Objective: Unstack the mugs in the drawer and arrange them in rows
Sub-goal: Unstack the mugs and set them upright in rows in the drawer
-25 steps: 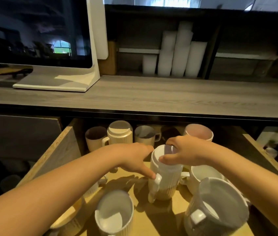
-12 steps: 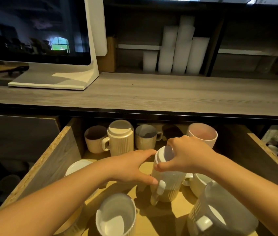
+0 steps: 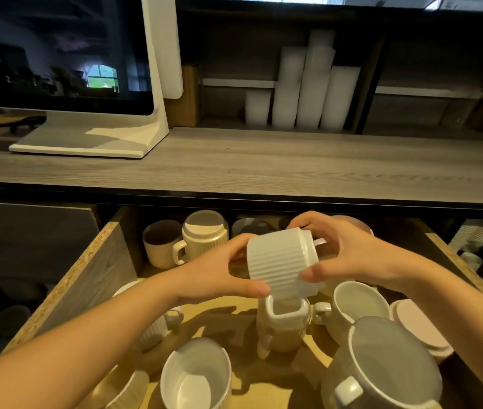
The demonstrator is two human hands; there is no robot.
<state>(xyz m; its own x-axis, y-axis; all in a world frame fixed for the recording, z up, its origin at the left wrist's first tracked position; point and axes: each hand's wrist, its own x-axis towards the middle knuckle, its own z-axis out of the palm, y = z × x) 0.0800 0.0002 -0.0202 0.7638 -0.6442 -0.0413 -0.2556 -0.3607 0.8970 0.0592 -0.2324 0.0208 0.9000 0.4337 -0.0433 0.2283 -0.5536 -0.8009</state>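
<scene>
Both hands hold a white ribbed mug [image 3: 278, 258] tipped on its side above the open wooden drawer [image 3: 86, 278]. My left hand [image 3: 219, 273] grips its left side and underside, and my right hand [image 3: 349, 255] covers its right end. Directly below stands the beige mug [image 3: 281, 326] it sat in, upright, handle facing me. Along the drawer's back stand a brown mug [image 3: 160, 243] and an upside-down cream mug [image 3: 204, 237]. Other mugs behind my hands are mostly hidden.
Near the front stand an open white mug [image 3: 196, 376], a large grey mug [image 3: 388, 370] and a white mug [image 3: 355, 305]. A pink upturned mug [image 3: 420, 329] lies at the right. A grey counter [image 3: 263, 169] overhangs the drawer, with a monitor [image 3: 63, 54] and white cup stacks [image 3: 305, 90].
The white ribbed mug has come up out of the beige mug and been tipped sideways. Both hands rose with it, the left moving from the handle to the mug's side.
</scene>
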